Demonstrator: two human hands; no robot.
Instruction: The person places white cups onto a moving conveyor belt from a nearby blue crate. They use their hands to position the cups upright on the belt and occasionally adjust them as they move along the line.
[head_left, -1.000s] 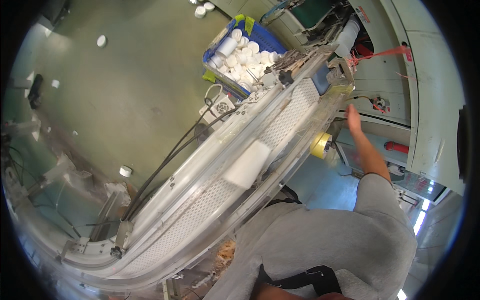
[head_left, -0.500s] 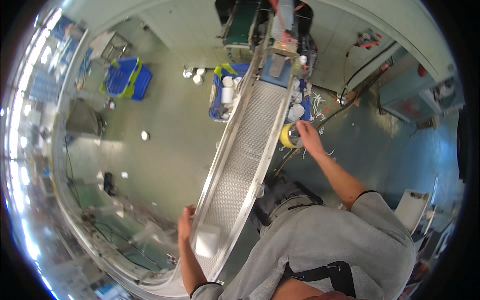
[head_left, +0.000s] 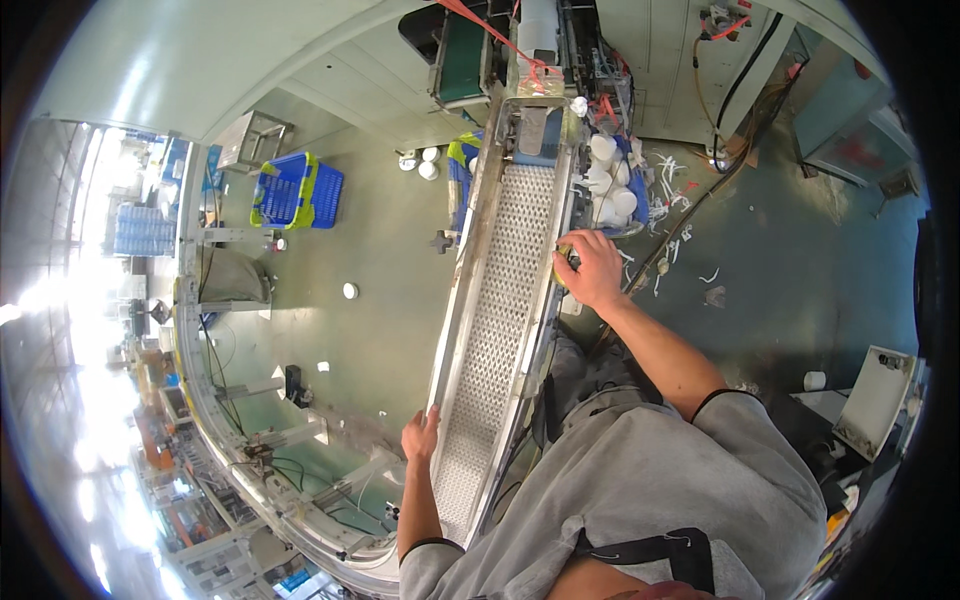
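A conveyor [head_left: 505, 260] with a pale, patterned mesh belt runs from the machine at the top down toward my body. My left hand [head_left: 421, 436] holds the outside of its left side rail [head_left: 455, 330], with some fingers tucked out of sight. Beside the right rail, my right hand [head_left: 592, 268] curls over a round yellow thing [head_left: 560, 270], which looks like a roll of tape. Most of it is covered by the fingers. White tubs [head_left: 612, 180] fill a blue basket just beyond that hand.
Another blue basket [head_left: 460, 190] is partly behind the conveyor. A blue and green basket [head_left: 297, 192] stands on the floor at left. Loose white lids [head_left: 350, 291] and plastic scraps lie about. A dark hose [head_left: 690, 205] crosses the floor at right. A curved rail [head_left: 250, 500] sweeps round at lower left.
The white container on the near end of the belt is no longer in view. My right hand now covers more of the yellow thing, close against the rail. The view has shifted.
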